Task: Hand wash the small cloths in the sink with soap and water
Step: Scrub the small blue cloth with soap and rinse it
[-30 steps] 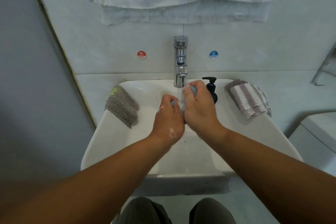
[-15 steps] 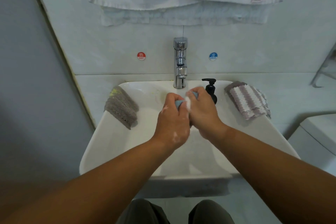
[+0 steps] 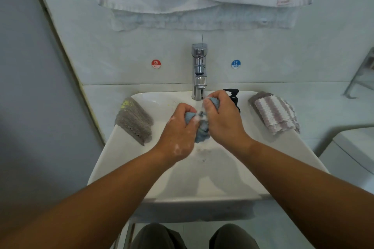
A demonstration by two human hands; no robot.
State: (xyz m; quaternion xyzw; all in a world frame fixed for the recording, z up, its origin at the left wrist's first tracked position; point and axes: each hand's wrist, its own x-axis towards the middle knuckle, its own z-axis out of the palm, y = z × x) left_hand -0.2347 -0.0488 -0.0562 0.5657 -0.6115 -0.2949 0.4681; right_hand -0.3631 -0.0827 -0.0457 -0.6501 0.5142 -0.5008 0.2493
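Blue cloth [image 3: 200, 136] bunched and soapy over the sink [image 3: 202, 184], near the tap [image 3: 199, 70]. Gripped from both sides: left hand [image 3: 178, 129] and right hand [image 3: 224, 121], fingers curled tight around it.

Near half of white ceramic sink [image 3: 202, 180] is being left open; rear is being blocked by chrome tap [image 3: 199, 75] and black pump bottle [image 3: 233, 95], side rims by grey knitted cloth [image 3: 133, 121] and pink-striped cloth [image 3: 275, 115].

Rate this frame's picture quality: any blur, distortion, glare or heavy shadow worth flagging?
Head view: wide-angle distortion bows the sink rim and the wall edge at left; light soft and bluish, faint arm shadows in the basin; slight blur at the suds where left hand and right hand grip the blue cloth; small glints on the chrome tap.
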